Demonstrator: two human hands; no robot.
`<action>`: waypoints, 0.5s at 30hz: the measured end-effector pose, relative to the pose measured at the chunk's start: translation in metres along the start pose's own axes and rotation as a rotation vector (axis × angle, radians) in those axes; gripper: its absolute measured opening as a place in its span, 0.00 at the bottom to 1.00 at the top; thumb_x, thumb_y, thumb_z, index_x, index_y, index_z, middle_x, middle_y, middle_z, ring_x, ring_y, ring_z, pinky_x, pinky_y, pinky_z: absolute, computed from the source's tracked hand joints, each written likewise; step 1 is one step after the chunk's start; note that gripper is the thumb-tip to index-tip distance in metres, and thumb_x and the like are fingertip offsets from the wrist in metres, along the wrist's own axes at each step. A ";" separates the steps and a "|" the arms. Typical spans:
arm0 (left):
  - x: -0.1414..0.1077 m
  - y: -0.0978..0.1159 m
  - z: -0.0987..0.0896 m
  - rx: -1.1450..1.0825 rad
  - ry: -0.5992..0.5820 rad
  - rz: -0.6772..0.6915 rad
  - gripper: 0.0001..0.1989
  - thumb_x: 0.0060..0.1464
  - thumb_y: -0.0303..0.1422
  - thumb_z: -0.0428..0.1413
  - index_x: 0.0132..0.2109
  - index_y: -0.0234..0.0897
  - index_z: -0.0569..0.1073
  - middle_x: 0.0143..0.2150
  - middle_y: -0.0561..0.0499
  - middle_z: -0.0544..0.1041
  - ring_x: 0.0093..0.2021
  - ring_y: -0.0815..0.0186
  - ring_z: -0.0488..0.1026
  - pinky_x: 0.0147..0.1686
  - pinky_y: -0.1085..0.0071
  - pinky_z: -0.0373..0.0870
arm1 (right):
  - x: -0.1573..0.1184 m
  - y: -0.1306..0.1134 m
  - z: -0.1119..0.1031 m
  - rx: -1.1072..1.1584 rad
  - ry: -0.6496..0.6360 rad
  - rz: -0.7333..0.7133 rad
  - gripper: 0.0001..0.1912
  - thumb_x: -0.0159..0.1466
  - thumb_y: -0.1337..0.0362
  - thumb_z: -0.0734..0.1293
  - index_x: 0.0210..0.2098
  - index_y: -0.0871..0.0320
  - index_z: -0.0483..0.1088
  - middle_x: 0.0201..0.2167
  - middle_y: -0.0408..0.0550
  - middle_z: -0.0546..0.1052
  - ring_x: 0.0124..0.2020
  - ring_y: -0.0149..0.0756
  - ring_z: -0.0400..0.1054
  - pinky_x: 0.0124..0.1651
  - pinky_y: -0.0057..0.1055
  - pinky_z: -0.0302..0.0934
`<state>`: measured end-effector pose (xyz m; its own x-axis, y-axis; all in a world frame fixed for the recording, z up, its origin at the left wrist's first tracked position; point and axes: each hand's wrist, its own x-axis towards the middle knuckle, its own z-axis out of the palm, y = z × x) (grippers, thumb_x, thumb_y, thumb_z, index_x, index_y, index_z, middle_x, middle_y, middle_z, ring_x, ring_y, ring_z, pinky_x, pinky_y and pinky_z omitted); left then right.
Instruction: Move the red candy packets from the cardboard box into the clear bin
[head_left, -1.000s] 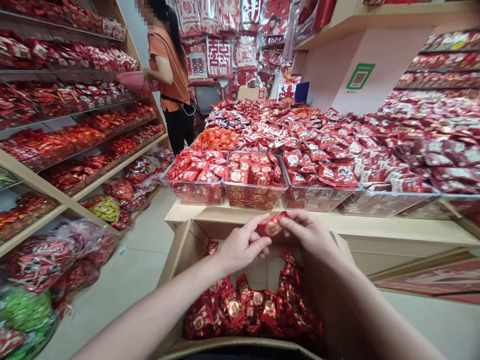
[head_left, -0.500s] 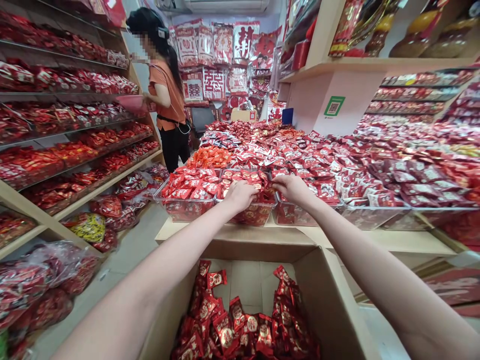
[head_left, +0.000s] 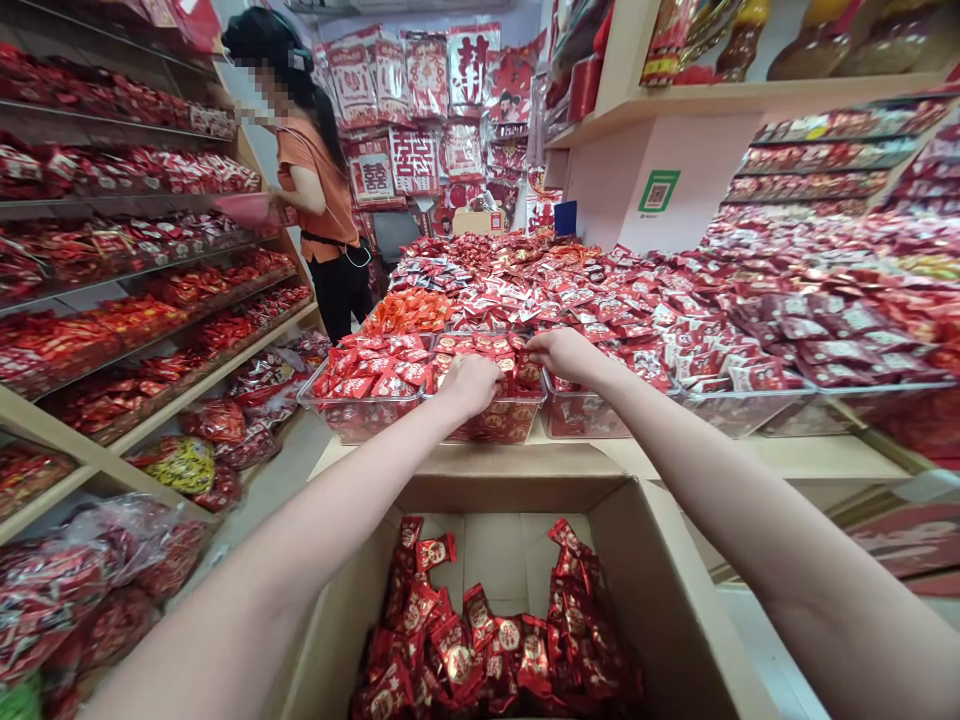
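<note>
one hand, the left hand, shows in the head view bent over the left part of a clear tub, its fingers turned away from the camera; whether they pinch anything or only press downward cannot be told. the right hand is at the tub's right side, fingers bunched and pointing left, and again it cannot be told whether a packet is between the tips. small red packets with gold print lie in this tub, and loose packets of similar look lie in the open cardboard box at the near side, below the forearms.

the tub looks filled to about its rim, so one packet pushed too hard could slip over the wall into the left tub or the right tub, mixing kinds. a packet sliding off on the near side would probably land on the counter or in the box. since the tub stands near the counter's edge, a sleeveless forearm catching its rim might drag it forward.
</note>
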<state>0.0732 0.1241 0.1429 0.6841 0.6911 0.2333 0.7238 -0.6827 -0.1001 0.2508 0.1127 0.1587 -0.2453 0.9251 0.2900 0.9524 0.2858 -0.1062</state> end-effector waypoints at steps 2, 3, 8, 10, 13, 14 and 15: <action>0.000 0.001 -0.002 0.018 -0.007 -0.006 0.10 0.48 0.31 0.49 0.35 0.40 0.74 0.35 0.49 0.75 0.41 0.62 0.68 0.42 0.65 0.61 | 0.002 -0.001 0.005 -0.012 -0.035 -0.017 0.12 0.56 0.67 0.61 0.38 0.58 0.72 0.36 0.48 0.76 0.38 0.35 0.68 0.39 0.25 0.57; -0.001 0.001 -0.003 0.026 -0.011 -0.009 0.10 0.48 0.31 0.48 0.35 0.40 0.74 0.35 0.49 0.75 0.40 0.62 0.68 0.42 0.65 0.61 | 0.003 -0.002 0.008 -0.018 -0.053 -0.021 0.11 0.55 0.67 0.62 0.37 0.58 0.72 0.35 0.49 0.76 0.37 0.36 0.68 0.38 0.25 0.57; 0.000 0.001 -0.004 0.050 -0.025 -0.017 0.11 0.49 0.32 0.48 0.35 0.40 0.74 0.36 0.49 0.75 0.40 0.62 0.68 0.40 0.66 0.61 | 0.002 -0.002 0.019 -0.033 -0.052 -0.001 0.13 0.56 0.67 0.61 0.40 0.59 0.70 0.37 0.50 0.75 0.38 0.36 0.68 0.39 0.25 0.57; 0.001 0.000 -0.003 0.053 -0.029 -0.015 0.11 0.49 0.33 0.48 0.35 0.41 0.74 0.36 0.49 0.75 0.40 0.63 0.68 0.40 0.67 0.61 | 0.001 0.000 0.020 -0.038 -0.029 0.027 0.15 0.56 0.67 0.61 0.43 0.60 0.67 0.39 0.51 0.74 0.40 0.36 0.67 0.41 0.26 0.56; 0.001 -0.002 -0.002 0.052 -0.037 -0.010 0.11 0.48 0.33 0.48 0.35 0.42 0.74 0.35 0.51 0.75 0.39 0.64 0.68 0.39 0.69 0.62 | -0.001 0.002 0.020 -0.047 -0.028 0.058 0.16 0.56 0.67 0.61 0.43 0.61 0.67 0.39 0.52 0.74 0.40 0.37 0.67 0.41 0.27 0.56; 0.002 -0.003 -0.002 0.051 -0.038 -0.009 0.10 0.48 0.33 0.48 0.35 0.42 0.74 0.34 0.51 0.75 0.39 0.64 0.69 0.39 0.69 0.62 | -0.002 0.003 0.019 -0.048 -0.036 0.062 0.15 0.56 0.66 0.61 0.42 0.61 0.68 0.38 0.52 0.74 0.39 0.37 0.67 0.40 0.27 0.56; 0.002 -0.003 -0.001 0.050 -0.039 -0.010 0.10 0.48 0.33 0.48 0.34 0.42 0.74 0.33 0.51 0.75 0.39 0.64 0.69 0.39 0.69 0.62 | -0.002 0.003 0.018 -0.048 -0.045 0.063 0.14 0.56 0.66 0.61 0.41 0.61 0.69 0.37 0.52 0.75 0.39 0.37 0.67 0.40 0.26 0.57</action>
<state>0.0721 0.1271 0.1448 0.6788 0.7076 0.1966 0.7339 -0.6633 -0.1464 0.2505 0.1160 0.1408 -0.1913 0.9515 0.2409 0.9736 0.2151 -0.0765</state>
